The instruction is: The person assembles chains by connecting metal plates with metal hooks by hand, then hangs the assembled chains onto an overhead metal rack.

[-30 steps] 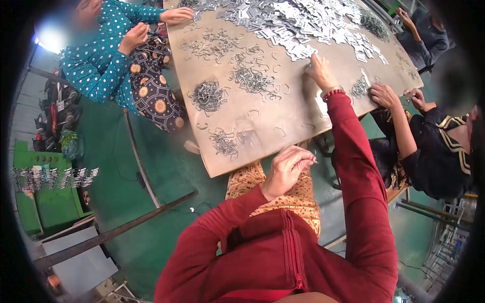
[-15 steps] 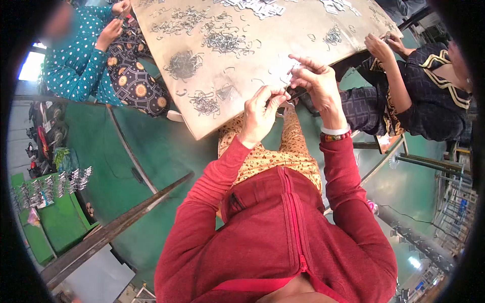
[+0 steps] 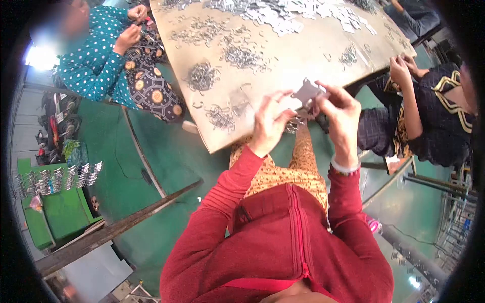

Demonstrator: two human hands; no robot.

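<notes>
Between my two hands, over the table's near edge, is a flat grey metal plate (image 3: 306,92) with an irregular outline. My right hand (image 3: 342,113) pinches its right side between thumb and fingers. My left hand (image 3: 271,122) is just left of the plate, thumb and fingertips curled toward each other; whether they hold a small part is too small to tell. Below the plate, small shiny metal pieces (image 3: 297,124) show near my fingers. On the table (image 3: 298,59), a pile of metal hooks (image 3: 221,118) lies to the left of my left hand.
Flat plates (image 3: 283,15) are heaped at the table's far side, with more hook piles (image 3: 243,57) nearer. A person in a dotted top (image 3: 91,60) sits at the left, another in dark clothes (image 3: 434,116) at the right. A metal bar (image 3: 121,227) crosses the lower left.
My right hand has come back from the plate heap to beside my left hand, and a grey plate now shows in it. My left hand has risen from near my lap. The view has shifted.
</notes>
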